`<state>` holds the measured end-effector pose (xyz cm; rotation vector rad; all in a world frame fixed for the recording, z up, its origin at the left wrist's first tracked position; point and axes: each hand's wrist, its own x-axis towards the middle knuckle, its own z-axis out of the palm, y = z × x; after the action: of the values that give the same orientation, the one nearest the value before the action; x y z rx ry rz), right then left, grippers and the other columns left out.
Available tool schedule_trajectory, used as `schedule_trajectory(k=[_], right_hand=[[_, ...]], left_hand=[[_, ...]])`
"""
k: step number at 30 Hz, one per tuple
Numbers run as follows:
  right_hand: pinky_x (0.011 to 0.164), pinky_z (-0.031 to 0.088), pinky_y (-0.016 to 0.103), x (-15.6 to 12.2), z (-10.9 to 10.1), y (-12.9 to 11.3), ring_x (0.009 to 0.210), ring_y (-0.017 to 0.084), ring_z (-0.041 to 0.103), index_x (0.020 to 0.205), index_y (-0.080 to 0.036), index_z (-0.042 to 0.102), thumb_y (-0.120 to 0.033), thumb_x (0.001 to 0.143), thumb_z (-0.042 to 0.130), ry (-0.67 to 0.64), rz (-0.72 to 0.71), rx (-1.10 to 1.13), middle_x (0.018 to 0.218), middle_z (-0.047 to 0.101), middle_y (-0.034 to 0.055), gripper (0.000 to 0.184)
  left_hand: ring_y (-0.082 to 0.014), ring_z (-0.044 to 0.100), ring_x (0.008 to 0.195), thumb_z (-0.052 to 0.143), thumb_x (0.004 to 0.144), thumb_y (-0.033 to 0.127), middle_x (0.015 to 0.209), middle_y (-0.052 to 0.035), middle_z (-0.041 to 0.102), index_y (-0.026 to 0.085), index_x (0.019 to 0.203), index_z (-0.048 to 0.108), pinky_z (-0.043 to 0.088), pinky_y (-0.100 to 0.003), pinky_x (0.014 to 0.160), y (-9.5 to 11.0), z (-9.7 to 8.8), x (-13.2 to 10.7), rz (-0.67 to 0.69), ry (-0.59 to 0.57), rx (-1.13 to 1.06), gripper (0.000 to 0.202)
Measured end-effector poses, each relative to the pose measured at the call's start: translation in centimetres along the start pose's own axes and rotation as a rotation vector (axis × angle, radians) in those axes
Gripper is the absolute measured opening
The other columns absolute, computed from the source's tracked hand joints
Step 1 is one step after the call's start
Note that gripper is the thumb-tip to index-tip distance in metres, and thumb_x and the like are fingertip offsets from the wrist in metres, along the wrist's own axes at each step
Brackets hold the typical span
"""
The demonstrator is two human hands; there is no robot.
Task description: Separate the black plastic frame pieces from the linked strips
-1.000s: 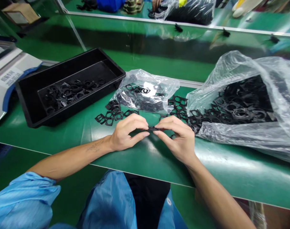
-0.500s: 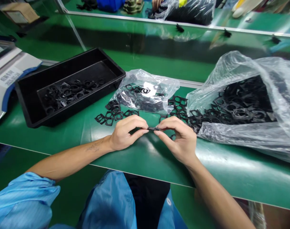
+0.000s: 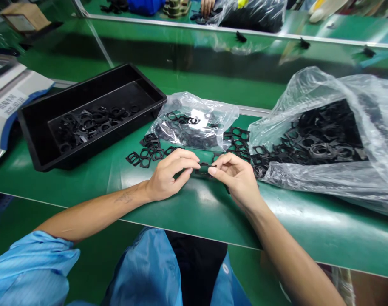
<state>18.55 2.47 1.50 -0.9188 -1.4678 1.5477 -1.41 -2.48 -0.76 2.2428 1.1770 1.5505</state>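
A small black plastic frame (image 3: 204, 169) is held up between my two hands, just above the green table. My left hand (image 3: 171, 175) has its fingertips pinched at the frame's left end. At the other end, the thumb and forefinger of my right hand (image 3: 240, 180) grip it. Its opening faces me more than edge-on; fine detail is blurred. Beyond my hands lie loose black ring-shaped frames (image 3: 145, 157) on the table, with more frames (image 3: 238, 142) behind my right hand.
On the left stands a black tray (image 3: 94, 155) with black parts inside. A clear bag (image 3: 181, 136) of parts lies ahead. To the right, a large open plastic bag (image 3: 311, 178) spills frames. Beside the tray is a white-and-blue machine (image 3: 18, 102). A co-worker's hand (image 3: 207, 6) shows across the divider.
The black frame has tilted from nearly edge-on, so its opening shows more. My right hand has rotated and its fingers have curled in; my left fingertips have risen slightly.
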Motion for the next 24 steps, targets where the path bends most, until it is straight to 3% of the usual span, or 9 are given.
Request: schedule_trajectory(k=[3, 7, 13, 18, 21, 24], right_hand=[[0.062, 0.057, 0.026, 0.4, -0.1, -0.1, 0.058, 0.010, 0.060, 0.069, -0.019, 0.064, -0.043, 0.058, 0.097, 0.002, 0.201, 0.184, 0.069, 0.064, -0.0036, 0.042], [0.058, 0.056, 0.022, 0.4, -0.3, -0.4, 0.054, 0.008, 0.062, 0.071, -0.019, 0.063, -0.037, 0.057, 0.098, -0.037, 0.366, 0.306, 0.065, 0.064, -0.0059, 0.041], [0.054, 0.056, 0.018, 0.5, -0.5, -0.6, 0.049, 0.008, 0.063, 0.072, -0.019, 0.061, -0.038, 0.062, 0.096, -0.103, 0.429, 0.344, 0.055, 0.063, -0.0064, 0.041], [0.051, 0.056, 0.019, 0.5, -0.5, -0.2, 0.049, 0.010, 0.066, 0.073, -0.019, 0.063, -0.041, 0.058, 0.097, -0.096, 0.472, 0.331, 0.055, 0.065, -0.0053, 0.043], [0.055, 0.058, 0.023, 0.3, -0.1, 0.3, 0.053, 0.013, 0.069, 0.078, -0.018, 0.065, -0.047, 0.068, 0.090, -0.111, 0.412, 0.203, 0.061, 0.069, -0.0012, 0.039], [0.065, 0.061, 0.029, -0.1, 0.3, 0.7, 0.070, 0.017, 0.072, 0.085, -0.020, 0.069, -0.041, 0.087, 0.074, -0.024, 0.107, -0.114, 0.078, 0.074, 0.0035, 0.022]], left_hand=[[-0.0136, 0.069, 0.093, 0.063, 0.091, 0.007, 0.108, -0.0078, 0.069, 0.018, 0.098, 0.068, 0.060, -0.029, 0.083, 0.0, 0.1, 0.0, 0.042, -0.014, 0.032, 0.015], [-0.0150, 0.070, 0.094, 0.070, 0.090, 0.013, 0.104, -0.0066, 0.071, 0.019, 0.099, 0.069, 0.061, -0.030, 0.086, -0.2, 0.0, 0.0, 0.048, -0.015, 0.046, 0.011], [-0.0137, 0.072, 0.092, 0.070, 0.090, 0.015, 0.101, -0.0058, 0.074, 0.018, 0.099, 0.069, 0.061, -0.027, 0.084, -0.3, -0.1, 0.2, 0.088, -0.048, 0.013, 0.010], [-0.0134, 0.072, 0.091, 0.070, 0.090, 0.013, 0.099, -0.0061, 0.074, 0.018, 0.101, 0.070, 0.060, -0.026, 0.083, -0.2, -0.1, 0.1, 0.084, -0.033, -0.002, 0.012], [-0.0120, 0.071, 0.085, 0.068, 0.090, 0.011, 0.092, -0.0040, 0.073, 0.018, 0.097, 0.070, 0.059, -0.024, 0.080, -0.2, -0.1, 0.0, 0.062, -0.015, -0.006, 0.010], [-0.0130, 0.070, 0.084, 0.069, 0.091, 0.014, 0.089, -0.0031, 0.073, 0.019, 0.094, 0.071, 0.058, -0.026, 0.078, -0.3, -0.2, 0.1, 0.002, 0.000, -0.002, 0.007]])
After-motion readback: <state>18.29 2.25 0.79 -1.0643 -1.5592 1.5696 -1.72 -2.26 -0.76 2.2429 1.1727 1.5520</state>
